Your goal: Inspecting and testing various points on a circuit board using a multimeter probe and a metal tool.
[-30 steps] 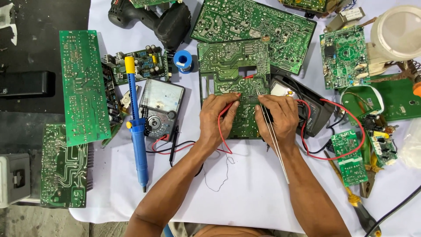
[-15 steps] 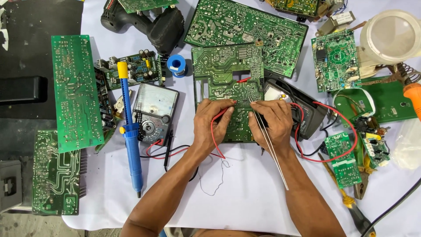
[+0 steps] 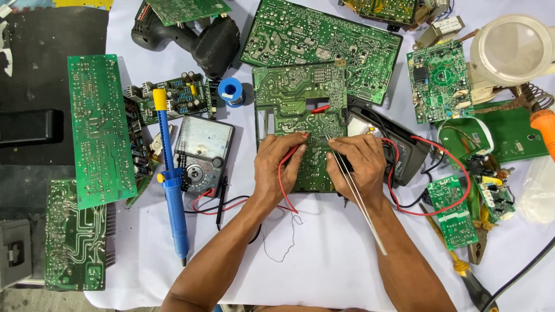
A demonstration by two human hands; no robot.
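Both hands are on the green circuit board at the middle of the white surface, solder side up. Left hand pinches a red probe, fingers pressed together around it, tip down near the board's centre. Right hand pinches a thin pale rod that trails back over the wrist – its tip lands just beside the red probe's tip. Can't tell if that rod is a probe or solder wire.

Red lead loops under the left palm toward the analog multimeter, just left of the board. A second meter in a black case sits half under the board's right edge, with a red wire curling off it. Blue desoldering pump lies beside the multimeter; small blue solder spool above it.

Risks as I read them:
- The two tips are very close – a slip could bridge neighbouring pads and give a false reading or a short.
- The board rests partly on the black case, so it probably isn't flat; pressing down could rock it and throw a tip off its pad.
- Slack red lead under the palm could snag and drag the probe.
- An orange-handled soldering iron sits at the right edge near loose wires; if hot, that's a burn hazard.
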